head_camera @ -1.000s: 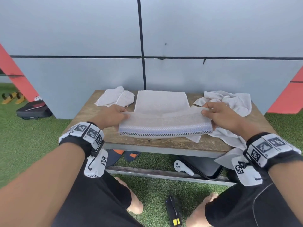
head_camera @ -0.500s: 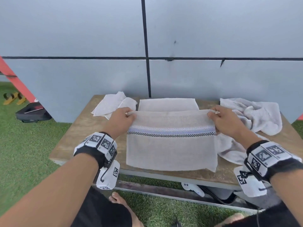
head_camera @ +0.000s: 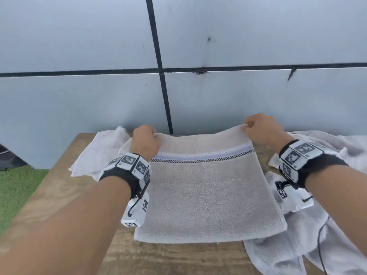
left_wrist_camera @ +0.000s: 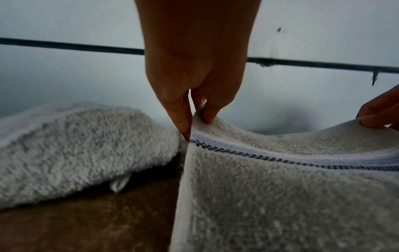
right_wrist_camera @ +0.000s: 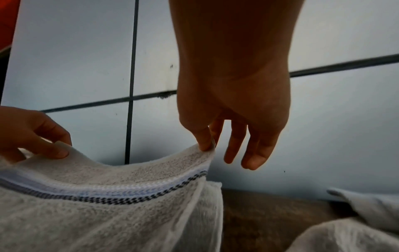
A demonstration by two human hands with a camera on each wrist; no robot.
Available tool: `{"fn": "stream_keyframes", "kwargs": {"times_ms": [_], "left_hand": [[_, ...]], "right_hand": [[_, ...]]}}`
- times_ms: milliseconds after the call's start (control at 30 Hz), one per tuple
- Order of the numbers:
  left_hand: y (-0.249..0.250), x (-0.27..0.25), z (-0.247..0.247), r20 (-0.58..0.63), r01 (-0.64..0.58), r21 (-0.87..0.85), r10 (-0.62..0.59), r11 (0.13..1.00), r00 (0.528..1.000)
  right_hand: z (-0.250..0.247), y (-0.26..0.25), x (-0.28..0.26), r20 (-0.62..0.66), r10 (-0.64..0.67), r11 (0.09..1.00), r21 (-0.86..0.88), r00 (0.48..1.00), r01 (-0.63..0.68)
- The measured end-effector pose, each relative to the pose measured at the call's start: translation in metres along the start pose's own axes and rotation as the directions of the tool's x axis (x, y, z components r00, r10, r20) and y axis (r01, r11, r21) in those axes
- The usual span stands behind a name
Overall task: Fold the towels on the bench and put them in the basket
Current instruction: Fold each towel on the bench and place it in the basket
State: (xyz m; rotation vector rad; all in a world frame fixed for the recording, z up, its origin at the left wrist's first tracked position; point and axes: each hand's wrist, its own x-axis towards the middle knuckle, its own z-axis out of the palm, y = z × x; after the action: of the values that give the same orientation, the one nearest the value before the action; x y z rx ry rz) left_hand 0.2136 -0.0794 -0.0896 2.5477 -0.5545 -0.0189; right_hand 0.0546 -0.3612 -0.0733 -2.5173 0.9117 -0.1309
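- Head view: the towel (head_camera: 206,195) lies mid-frame on the bench (head_camera: 59,195); the left hand (head_camera: 146,142) pinches its far left corner, the right hand (head_camera: 262,129) its far right corner, both lifted. A folded towel (head_camera: 99,153) sits at left, a crumpled towel (head_camera: 327,225) at right
- Left wrist view: thumb and finger of the left hand (left_wrist_camera: 194,68) pinch the striped towel (left_wrist_camera: 291,196) edge at centre; the folded towel (left_wrist_camera: 75,145) lies lower left
- Right wrist view: the right hand (right_wrist_camera: 233,102) pinches the towel (right_wrist_camera: 108,213) corner between thumb and forefinger, other fingers (right_wrist_camera: 254,153) hanging loose; the left hand (right_wrist_camera: 28,133) grips at left
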Motion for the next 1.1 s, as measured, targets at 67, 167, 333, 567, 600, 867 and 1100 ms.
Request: {"fn": "stream_keyframes", "kwargs": {"times_ms": [67, 167, 333, 567, 600, 867, 1100], "left_hand": [[-0.006, 0.007, 0.014, 0.053, -0.032, 0.048, 0.029, 0.998, 0.998], [-0.012, 0.008, 0.025, 0.108, -0.041, 0.117, 0.029, 0.992, 0.994], [-0.010, -0.004, 0.022, 0.144, -0.079, 0.137, 0.059, 0.987, 0.988], [0.004, -0.060, -0.009, 0.212, -0.106, 0.131, 0.076, 0.986, 0.974], [0.008, -0.070, -0.014, 0.226, -0.117, 0.160, 0.079, 0.980, 0.971], [0.065, -0.192, -0.023, 0.185, -0.504, -0.408, 0.610, 0.761, 0.771], [0.065, -0.224, 0.001, 0.015, -0.537, -0.471, 0.615, 0.700, 0.788]], "right_hand": [[0.015, 0.004, 0.010, 0.051, -0.017, 0.999, -0.043, 0.999, 0.019], [0.031, 0.009, 0.013, 0.099, -0.028, 0.999, -0.027, 0.995, 0.031], [0.030, 0.006, -0.001, 0.022, -0.022, 0.995, 0.099, 1.000, 0.020], [-0.003, -0.002, -0.087, -0.087, -0.225, 0.917, 0.318, 0.971, 0.241], [-0.006, -0.001, -0.104, -0.085, -0.259, 0.902, 0.334, 0.962, 0.273], [-0.008, -0.005, -0.222, -0.098, -0.451, 0.791, 0.417, 0.887, 0.448], [0.006, 0.008, -0.265, -0.045, -0.447, 0.766, 0.497, 0.894, 0.408]]}}
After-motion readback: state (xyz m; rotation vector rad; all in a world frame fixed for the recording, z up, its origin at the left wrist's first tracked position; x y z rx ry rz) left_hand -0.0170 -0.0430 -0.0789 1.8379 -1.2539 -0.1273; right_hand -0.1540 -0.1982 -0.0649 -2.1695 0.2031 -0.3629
